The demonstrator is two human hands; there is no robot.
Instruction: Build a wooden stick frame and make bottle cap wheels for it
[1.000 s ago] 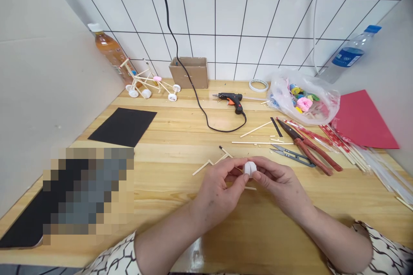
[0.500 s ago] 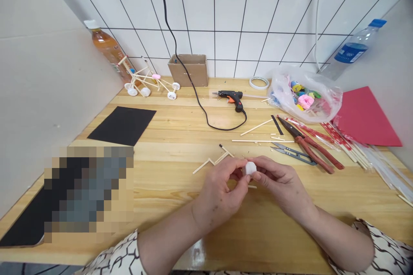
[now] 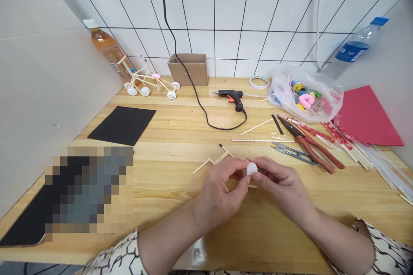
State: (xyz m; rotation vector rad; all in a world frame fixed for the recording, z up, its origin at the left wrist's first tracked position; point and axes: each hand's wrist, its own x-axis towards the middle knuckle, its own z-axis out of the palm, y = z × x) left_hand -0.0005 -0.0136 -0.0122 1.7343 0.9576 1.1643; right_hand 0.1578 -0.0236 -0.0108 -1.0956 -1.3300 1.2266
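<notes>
Between my two hands is a small white piece (image 3: pixel 251 169), rounded and much like a bottle cap. My left hand (image 3: pixel 222 184) pinches its left side between thumb and forefinger. On its right side, the thumb and fingertips of my right hand (image 3: pixel 280 182) close against it. My fingers hide its edges and underside. Just beyond my left hand lies a joined frame of thin wooden sticks (image 3: pixel 209 162), one end dark. It is partly covered by that hand. A short stick (image 3: pixel 252 186) shows below the white piece.
Behind are a glue gun (image 3: pixel 230 96) with its cord, a tape roll (image 3: pixel 259 82), a cardboard box (image 3: pixel 190 71) and a stick model (image 3: pixel 145 79) on white wheels. Pliers (image 3: pixel 309 146), snips (image 3: pixel 295 154), loose sticks and a plastic bag (image 3: pixel 306 94) lie right. A black sheet (image 3: pixel 122 124) lies left.
Hardly anything differs. Both hands keep the white piece in about the same place, and it appears very slightly turned or shifted to the right.
</notes>
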